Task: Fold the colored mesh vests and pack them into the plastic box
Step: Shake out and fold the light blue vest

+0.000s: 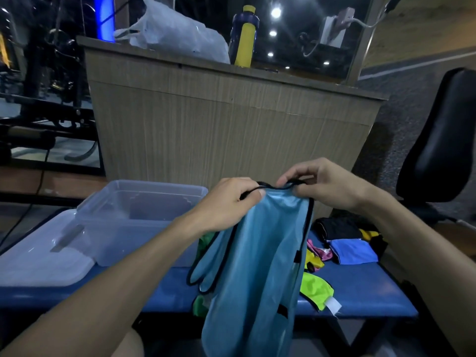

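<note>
So from the head view we've got the light blue mesh vest held up in front of us, hanging off the near edge of the blue worktop. Both hands are pinched on its black-trimmed top edge: left hand at the left corner, right hand at the right, near each other with just the trim between them. The vest's long axis runs straight down from our hands, so we reckon the next fold has to bring it flat onto the worktop. The clear plastic box sits open on our left, closer to the left hand, its lid lying beside it. Other vests, a folded blue one and a neon yellow-green one, lie to the right.
</note>
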Demonstrator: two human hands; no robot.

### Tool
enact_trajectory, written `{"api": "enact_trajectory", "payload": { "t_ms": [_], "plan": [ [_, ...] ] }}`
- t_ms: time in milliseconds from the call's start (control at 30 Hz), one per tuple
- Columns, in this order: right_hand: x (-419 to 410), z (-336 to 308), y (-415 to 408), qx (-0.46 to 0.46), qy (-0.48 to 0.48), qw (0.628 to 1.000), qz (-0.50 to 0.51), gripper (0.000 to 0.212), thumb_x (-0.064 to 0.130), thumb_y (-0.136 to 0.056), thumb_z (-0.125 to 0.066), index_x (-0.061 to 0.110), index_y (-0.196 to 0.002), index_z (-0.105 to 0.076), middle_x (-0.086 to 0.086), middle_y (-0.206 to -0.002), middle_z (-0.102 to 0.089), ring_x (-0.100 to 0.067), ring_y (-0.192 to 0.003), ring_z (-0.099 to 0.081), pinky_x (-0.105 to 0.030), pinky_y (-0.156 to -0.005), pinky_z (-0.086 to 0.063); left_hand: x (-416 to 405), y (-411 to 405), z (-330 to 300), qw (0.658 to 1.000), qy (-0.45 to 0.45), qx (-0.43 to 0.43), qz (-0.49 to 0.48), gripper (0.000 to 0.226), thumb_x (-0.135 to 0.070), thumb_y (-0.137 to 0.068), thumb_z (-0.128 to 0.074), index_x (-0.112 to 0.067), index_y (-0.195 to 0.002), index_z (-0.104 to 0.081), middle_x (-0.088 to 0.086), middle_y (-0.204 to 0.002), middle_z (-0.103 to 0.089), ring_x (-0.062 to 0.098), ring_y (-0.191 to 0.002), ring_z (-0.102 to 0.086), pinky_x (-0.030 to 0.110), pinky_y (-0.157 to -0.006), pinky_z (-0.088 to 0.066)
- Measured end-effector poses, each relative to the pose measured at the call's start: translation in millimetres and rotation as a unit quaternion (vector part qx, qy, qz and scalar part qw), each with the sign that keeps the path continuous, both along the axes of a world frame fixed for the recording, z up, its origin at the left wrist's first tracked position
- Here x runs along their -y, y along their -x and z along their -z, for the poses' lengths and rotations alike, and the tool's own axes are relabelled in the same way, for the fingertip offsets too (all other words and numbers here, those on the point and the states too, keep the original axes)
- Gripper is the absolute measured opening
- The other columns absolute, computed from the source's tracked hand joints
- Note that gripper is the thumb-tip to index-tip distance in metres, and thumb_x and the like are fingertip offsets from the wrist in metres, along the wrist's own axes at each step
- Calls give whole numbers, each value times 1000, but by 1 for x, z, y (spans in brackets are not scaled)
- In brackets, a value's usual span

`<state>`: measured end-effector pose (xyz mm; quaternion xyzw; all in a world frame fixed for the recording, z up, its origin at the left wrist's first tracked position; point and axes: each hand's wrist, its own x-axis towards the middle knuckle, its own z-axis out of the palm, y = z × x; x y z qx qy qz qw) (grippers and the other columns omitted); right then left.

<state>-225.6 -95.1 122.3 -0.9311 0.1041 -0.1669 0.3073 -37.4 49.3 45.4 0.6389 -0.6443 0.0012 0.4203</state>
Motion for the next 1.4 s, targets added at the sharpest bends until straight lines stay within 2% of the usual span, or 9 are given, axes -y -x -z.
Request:
{"api": "enact_trajectory", "payload": {
  "t_ms": [300, 500, 733, 967, 1067, 1133, 1200, 1267, 1400],
  "plan": [
    [12, 21, 4, -13, -115, 993, -6, 14, 13, -88, -75, 4, -99, -76, -14, -96, -77, -19, -83, -68, -25, -73, -54, -10, -19, -15, 996, -46, 61, 55, 44, -31, -106, -51, -6, -71, -45, 6, -71, -45, 6, -59, -37, 26, -59, -30],
    [11, 15, 2, 217, -95, 972, 2, 13, -1, -87, -71, 11, -89, -75, 5, -84, -76, -6, -84, -67, -17, -81, -52, -13, -22, -2, 995, -72, 5, 72, 36, -33, -97, -59, -5, -74, -60, 18, -77, -56, 14, -61, -43, 30, -58, -33],
    [40, -11, 1, 376, -89, 912, 137, 15, 2, -91, -68, 15, -86, -75, 14, -73, -72, -2, -73, -63, -21, -74, -51, -23, -43, 45, 990, -115, 81, -22, 39, -28, -82, -56, -10, -58, -31, 6, -56, -28, 10, -51, -27, 33, -53, -23],
    [73, -1, 19, 367, -108, 906, 180, 28, 11, -92, -67, 29, -75, -80, 11, -76, -74, -6, -75, -65, -22, -69, -51, -53, -81, 46, 985, -110, 117, -61, 35, -43, -91, -59, -20, -65, -63, -3, -66, -61, 14, -69, -59, 28, -60, -39],
    [82, 13, 28, 352, -175, 902, 180, 27, 8, -93, -68, 25, -76, -81, 6, -79, -75, -13, -82, -65, -23, -71, -54, -69, -93, 12, 996, -74, -19, -39, 13, -39, -86, -79, -28, -80, -78, -7, -81, -75, 5, -77, -68, 31, -72, -52],
    [84, 25, 41, 329, -260, 893, 166, 4, 18, -83, -79, 20, -80, -82, 1, -84, -76, -16, -86, -67, -23, -72, -58, -83, -93, -15, 988, -51, -144, 19, 29, -46, -74, -86, -20, -86, -82, 2, -87, -78, 11, -80, -70, 30, -77, -56],
    [91, 43, 56, 291, -310, 891, 159, 42, 39, -55, -94, 14, -86, -82, -7, -87, -75, -20, -84, -69, -26, -72, -60, -90, -90, -36, 972, -17, -217, 87, 28, -40, -71, -86, -15, -83, -81, 5, -83, -76, 10, -74, -68, 22, -71, -56],
    [91, 59, 68, 266, -345, 884, 167, 58, 48, -38, -101, 15, -82, -81, -9, -74, -63, -18, -70, -64, -25, -66, -58, -92, -86, -52, 959, -5, -260, 111, 15, -27, -80, -75, -13, -78, -81, 6, -77, -74, 10, -68, -67, 18, -65, -54],
    [90, 79, 82, 244, -388, 883, 103, 50, 53, -47, -99, 18, -64, -67, 0, -63, -40, -10, -58, -45, -20, -58, -48, -89, -90, -67, 973, -64, -213, 52, 22, -15, -95, -63, -9, -82, -79, 8, -84, -76, 14, -76, -70, 18, -69, -54]
  ]
}}
